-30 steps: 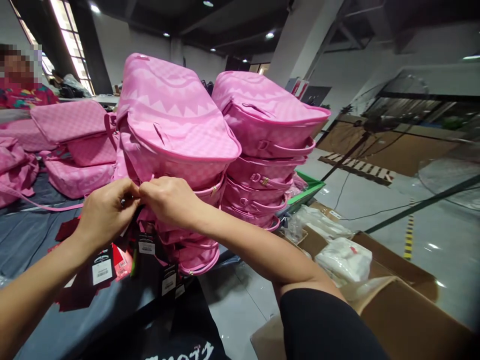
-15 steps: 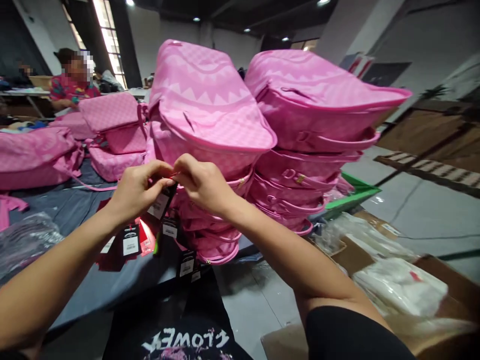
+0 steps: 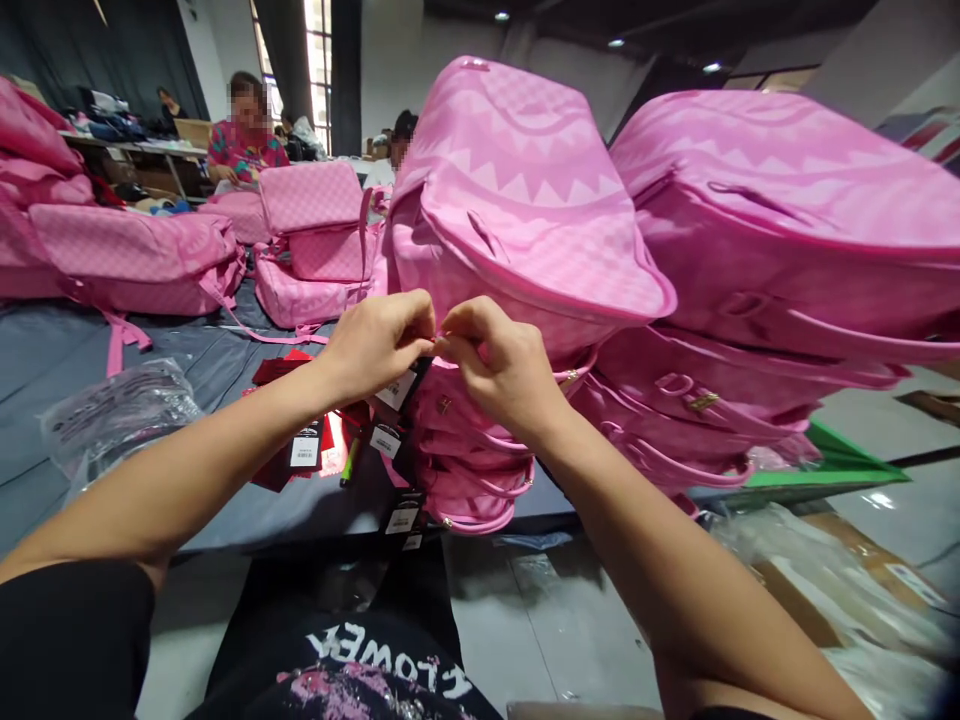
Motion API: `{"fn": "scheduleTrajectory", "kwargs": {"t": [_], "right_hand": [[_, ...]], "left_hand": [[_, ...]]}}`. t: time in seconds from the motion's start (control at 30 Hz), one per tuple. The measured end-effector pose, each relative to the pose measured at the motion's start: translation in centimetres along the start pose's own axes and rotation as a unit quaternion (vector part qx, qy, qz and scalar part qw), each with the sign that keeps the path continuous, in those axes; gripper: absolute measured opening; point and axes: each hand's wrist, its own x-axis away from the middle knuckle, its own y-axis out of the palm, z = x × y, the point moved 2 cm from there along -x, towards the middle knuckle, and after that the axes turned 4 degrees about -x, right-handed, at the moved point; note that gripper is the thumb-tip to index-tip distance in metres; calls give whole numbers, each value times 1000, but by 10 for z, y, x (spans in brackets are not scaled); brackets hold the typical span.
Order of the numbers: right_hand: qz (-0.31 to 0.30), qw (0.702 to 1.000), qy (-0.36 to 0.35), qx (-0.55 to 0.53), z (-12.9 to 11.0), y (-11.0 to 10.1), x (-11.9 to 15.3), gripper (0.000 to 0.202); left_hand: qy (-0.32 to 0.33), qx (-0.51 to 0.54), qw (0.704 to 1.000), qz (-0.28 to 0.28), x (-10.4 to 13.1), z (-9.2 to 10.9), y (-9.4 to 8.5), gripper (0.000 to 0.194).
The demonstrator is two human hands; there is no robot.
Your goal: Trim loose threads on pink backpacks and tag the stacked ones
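My left hand (image 3: pixel 382 338) and my right hand (image 3: pixel 499 362) meet fingertip to fingertip in front of the nearer stack of pink backpacks (image 3: pixel 525 190). Both are pinched on a thin red string, of which only a bit shows between them. Just below my left fingers hangs a black hang tag (image 3: pixel 397 388) with a white label. More black tags (image 3: pixel 385 440) dangle lower along the stack's left side. Red and black tags (image 3: pixel 304 450) lie on the dark table cover, beside a yellow-green item (image 3: pixel 349 462).
A second pink backpack stack (image 3: pixel 780 220) rises at the right. Pink bags (image 3: pixel 142 245) and clear plastic (image 3: pixel 124 410) lie on the left. Plastic-wrapped goods (image 3: pixel 847 590) and a green edge (image 3: pixel 847 460) are at lower right. A person (image 3: pixel 244 135) sits behind.
The view has swung left, so the stacks and both hands appear further right. My fingertips remain pinched close together at the string.
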Motion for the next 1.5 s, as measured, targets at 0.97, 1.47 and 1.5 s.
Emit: {"fn": "scheduleTrajectory", "kwargs": {"t": [0.97,1.47,1.5], "right_hand": [[13,999,26,42,4,4,6,9],[48,995,86,-6,10,12,9,18],[51,995,90,-9,10,13,9,18]], "left_hand": [[45,-80,995,-44,13,2,11,17],[8,-134,991,-16,23,2,16,20],[13,-138,990,-23,23,3,16,20]]}}
